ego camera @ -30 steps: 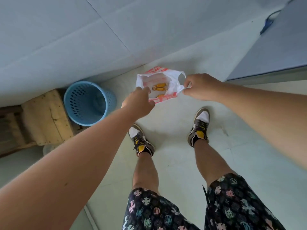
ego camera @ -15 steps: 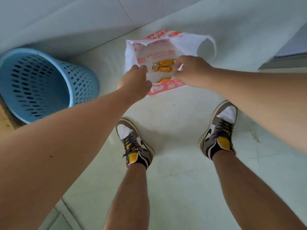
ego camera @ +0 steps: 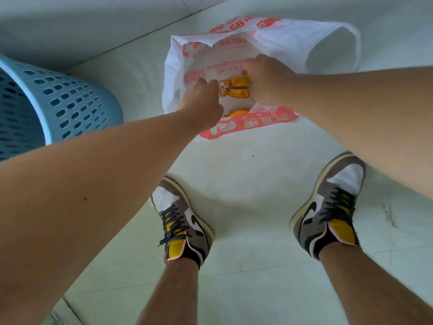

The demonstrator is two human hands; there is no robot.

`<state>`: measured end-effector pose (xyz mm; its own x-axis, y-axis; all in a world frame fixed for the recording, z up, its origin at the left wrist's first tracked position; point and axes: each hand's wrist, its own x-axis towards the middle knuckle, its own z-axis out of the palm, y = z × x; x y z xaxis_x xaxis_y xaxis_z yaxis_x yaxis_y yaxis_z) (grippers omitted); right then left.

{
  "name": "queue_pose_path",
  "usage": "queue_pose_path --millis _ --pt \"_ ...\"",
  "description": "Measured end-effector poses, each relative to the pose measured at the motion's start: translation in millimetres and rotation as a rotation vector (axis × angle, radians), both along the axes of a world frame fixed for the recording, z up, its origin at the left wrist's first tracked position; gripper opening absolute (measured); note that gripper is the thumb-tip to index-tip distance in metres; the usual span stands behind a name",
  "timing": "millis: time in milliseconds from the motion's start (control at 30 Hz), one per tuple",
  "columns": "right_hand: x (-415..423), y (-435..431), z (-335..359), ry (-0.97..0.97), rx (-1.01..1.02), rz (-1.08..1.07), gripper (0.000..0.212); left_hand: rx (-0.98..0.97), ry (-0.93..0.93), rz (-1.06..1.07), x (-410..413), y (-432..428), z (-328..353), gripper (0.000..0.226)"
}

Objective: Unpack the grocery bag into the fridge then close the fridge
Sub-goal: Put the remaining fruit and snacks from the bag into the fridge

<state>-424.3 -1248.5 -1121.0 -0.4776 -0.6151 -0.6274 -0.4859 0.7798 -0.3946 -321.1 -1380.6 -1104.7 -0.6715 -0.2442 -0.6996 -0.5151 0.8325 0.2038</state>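
Observation:
A white plastic grocery bag [ego camera: 281,41] with red print lies on the pale floor in front of my feet, its mouth open toward me. Inside it lie three orange-wrapped candies [ego camera: 237,93], two together and one nearer me. My left hand [ego camera: 202,103] reaches into the bag from the left, its curled fingers touching the twisted wrapper end of the upper candies. My right hand [ego camera: 266,78] is in the bag from the right, with its fingers bent down over the right ends of the two upper candies. Both hands' fingertips are hidden. No fridge is in view.
A light blue perforated plastic basket [ego camera: 58,102] stands on the floor to the left of the bag. A pale wall [ego camera: 82,26] runs behind it. My two sneakers [ego camera: 185,221] stand on the floor below the bag.
The bag has gone from being held up by its edges to lying on the floor. Both hands have let go of the edges and moved inside onto the candies. The camera has moved closer.

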Motion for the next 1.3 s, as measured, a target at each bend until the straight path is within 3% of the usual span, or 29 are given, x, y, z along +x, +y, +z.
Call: queue_pose_path --millis 167,333,433,500,667,767,867,1000,1300 --pt "3.4 -11.9 -36.4 0.141 -0.015 0.113 0.039 -0.001 0.014 0.023 -2.9 -6.4 -25.4 0.043" --pt "3.0 -10.5 -50.7 0.294 -0.004 0.200 0.041 -0.021 -0.006 0.028 4.2 -10.7 -40.3 0.046" --pt "3.5 -8.0 -51.3 0.287 -0.017 0.146 0.038 0.059 0.015 0.147 5.3 -8.4 -37.1 0.047" --pt "4.6 -4.4 -46.4 0.213 -0.091 -0.002 0.034 0.182 0.025 0.407 3.1 -4.1 -30.3 0.042" --pt "11.8 -4.6 -12.3 -0.226 -0.164 -0.368 0.016 0.506 -0.024 1.305 -14.4 5.0 -20.1 0.028" --pt "14.7 -5.5 6.9 -0.410 -0.143 -0.445 0.018 0.725 -0.039 1.523 -17.2 5.6 -17.9 0.041" --pt "12.9 -2.2 14.4 -0.483 -0.161 -0.508 0.016 0.746 -0.065 1.557 -16.1 6.0 -18.9 0.044" --pt "4.9 3.7 -1.9 -0.206 -0.095 -0.360 0.023 0.706 -0.150 1.510 -12.5 -0.7 -23.8 0.030" --pt "14.9 -6.5 -45.9 0.060 0.012 0.118 0.027 0.758 -0.121 1.582 -6.5 -6.7 -40.9 0.011"
